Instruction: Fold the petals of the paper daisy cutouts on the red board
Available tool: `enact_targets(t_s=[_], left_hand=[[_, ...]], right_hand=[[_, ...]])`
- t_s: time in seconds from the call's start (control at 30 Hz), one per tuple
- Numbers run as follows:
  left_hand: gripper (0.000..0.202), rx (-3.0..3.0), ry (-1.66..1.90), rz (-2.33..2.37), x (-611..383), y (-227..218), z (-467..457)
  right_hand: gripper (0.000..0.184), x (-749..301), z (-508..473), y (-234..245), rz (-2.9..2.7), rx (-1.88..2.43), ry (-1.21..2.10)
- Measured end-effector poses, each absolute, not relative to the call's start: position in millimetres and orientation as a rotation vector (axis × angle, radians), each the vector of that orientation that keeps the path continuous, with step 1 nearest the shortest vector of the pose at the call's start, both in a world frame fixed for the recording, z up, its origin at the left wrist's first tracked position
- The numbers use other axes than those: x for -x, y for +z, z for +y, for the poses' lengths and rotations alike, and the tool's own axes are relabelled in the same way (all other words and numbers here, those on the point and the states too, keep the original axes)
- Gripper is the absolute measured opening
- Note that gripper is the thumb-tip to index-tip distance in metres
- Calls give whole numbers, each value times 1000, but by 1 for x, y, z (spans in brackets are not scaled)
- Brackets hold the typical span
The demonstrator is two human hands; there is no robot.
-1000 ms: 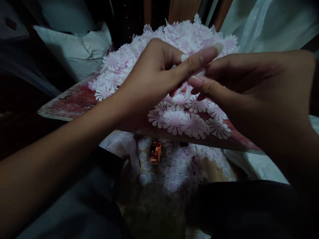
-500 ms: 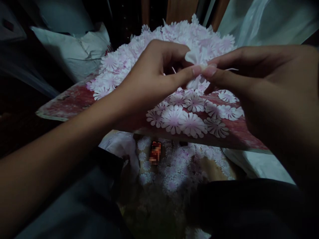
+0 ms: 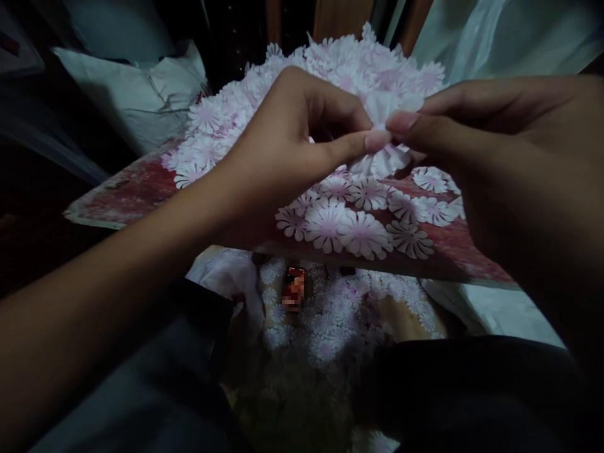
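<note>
Big scene was a dim, cramped spot, with wooden panels [image 3: 342,19] at the far edge, a white plastic sheet [image 3: 509,31] far right and a crumpled white bag [image 3: 132,94] far left. Dark clothing [image 3: 472,390] covered the person's lap at the near side. A red board [image 3: 136,189] with worn patches lay tilted across the middle of the view, its near edge raised above a pale cloth [image 3: 340,314]. The cloth had blurry flower shapes on it, either printed or loose, can't tell. A small red object [image 3: 295,289] sat on the cloth, too blurred to name. A big heap of pink and white paper flowers [image 3: 344,63] covered the far part of the board, and a looser group [image 3: 363,214] lay nearer, with red showing between them. One paper flower [image 3: 384,135], folded and bunched up, was held in the air just above the group, between the hands. The left hand [image 3: 292,135] came in from the left, curled, its thumb [image 3: 372,141] pressed on the flower. The right hand [image 3: 495,145] came in from the right, its fingertips [image 3: 401,121] pinching the same flower, so both hands were grasping it
</note>
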State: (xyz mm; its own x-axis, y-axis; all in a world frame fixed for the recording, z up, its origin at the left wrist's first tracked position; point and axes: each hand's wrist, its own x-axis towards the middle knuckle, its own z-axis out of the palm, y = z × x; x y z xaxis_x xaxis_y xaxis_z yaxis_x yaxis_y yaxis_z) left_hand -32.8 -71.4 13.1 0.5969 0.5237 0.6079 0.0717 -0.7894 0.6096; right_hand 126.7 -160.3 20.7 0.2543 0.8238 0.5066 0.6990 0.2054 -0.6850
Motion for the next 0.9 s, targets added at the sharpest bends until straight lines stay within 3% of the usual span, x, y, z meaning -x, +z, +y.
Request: enact_targets(t_s=[0.5,0.9], left_hand=[[19,-2285,1084,537,33,16,-74],[13,-2253,1107,522,37,16,-70]], right_hand=[[18,-122,-160,21,-1370,1443,226],[7,-128,-161,18,-1474,1438,238]])
